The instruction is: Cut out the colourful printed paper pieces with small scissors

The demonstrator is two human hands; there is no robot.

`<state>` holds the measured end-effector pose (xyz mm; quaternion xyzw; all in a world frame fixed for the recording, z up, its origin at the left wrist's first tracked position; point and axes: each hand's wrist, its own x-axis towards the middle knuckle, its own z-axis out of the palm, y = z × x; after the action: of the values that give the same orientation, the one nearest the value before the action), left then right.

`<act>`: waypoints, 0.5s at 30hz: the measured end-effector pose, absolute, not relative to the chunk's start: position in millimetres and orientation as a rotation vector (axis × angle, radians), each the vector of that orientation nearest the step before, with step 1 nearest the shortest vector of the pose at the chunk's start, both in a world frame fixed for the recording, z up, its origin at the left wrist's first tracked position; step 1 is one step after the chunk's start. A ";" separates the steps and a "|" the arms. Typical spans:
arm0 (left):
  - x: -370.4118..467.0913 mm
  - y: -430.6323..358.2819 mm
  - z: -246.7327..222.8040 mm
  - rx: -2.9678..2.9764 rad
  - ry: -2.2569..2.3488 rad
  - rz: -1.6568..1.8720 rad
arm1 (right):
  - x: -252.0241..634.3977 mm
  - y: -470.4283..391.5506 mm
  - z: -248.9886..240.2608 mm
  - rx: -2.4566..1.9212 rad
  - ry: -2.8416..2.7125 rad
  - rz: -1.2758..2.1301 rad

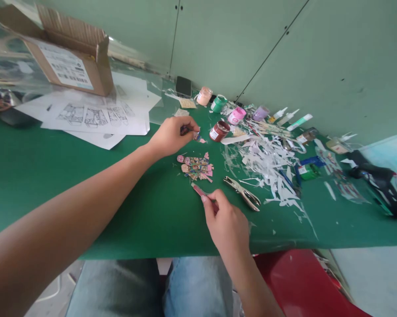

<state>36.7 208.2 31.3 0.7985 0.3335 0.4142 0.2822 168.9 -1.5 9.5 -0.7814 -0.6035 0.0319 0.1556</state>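
Observation:
My left hand [175, 135] is closed in a pinch on a small painted cutout [197, 136], mostly hidden by the fingers. Below it, a group of small painted cutouts [196, 166] in pink and gold tones lies flat on the green table. My right hand [227, 218] grips a slim craft knife [200, 190] with a pinkish handle, its tip just below the group and pointing up and left. A silver hole punch [242, 193] rests on the table to the right of the knife.
An open cardboard box [74, 59] stands at the back left on printed paper sheets [95, 116]. Paint jars [220, 131] and a heap of white paper scraps [267, 158] spread across the right. The green table [145, 220] ends at my lap; a red chair [304, 281] is beside me.

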 end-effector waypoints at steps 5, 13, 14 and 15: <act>36.6 208.6 31.1 2.148 0.887 1.107 | 161.1 6.9 10.1 -2.243 -1.704 0.069; 34.8 208.8 31.2 2.154 0.899 1.118 | 148.1 21.8 8.7 -2.266 -1.670 0.032; 34.6 209.1 31.0 2.153 0.902 1.115 | 146.2 23.7 8.4 -2.264 -1.669 0.021; 34.5 209.5 30.7 2.152 0.900 1.116 | 144.2 25.4 8.1 -2.262 -1.670 0.010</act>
<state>34.5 209.5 30.7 0.8004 0.3346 0.4149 0.2744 144.2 25.4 8.1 -0.7936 -0.5858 0.0036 0.1643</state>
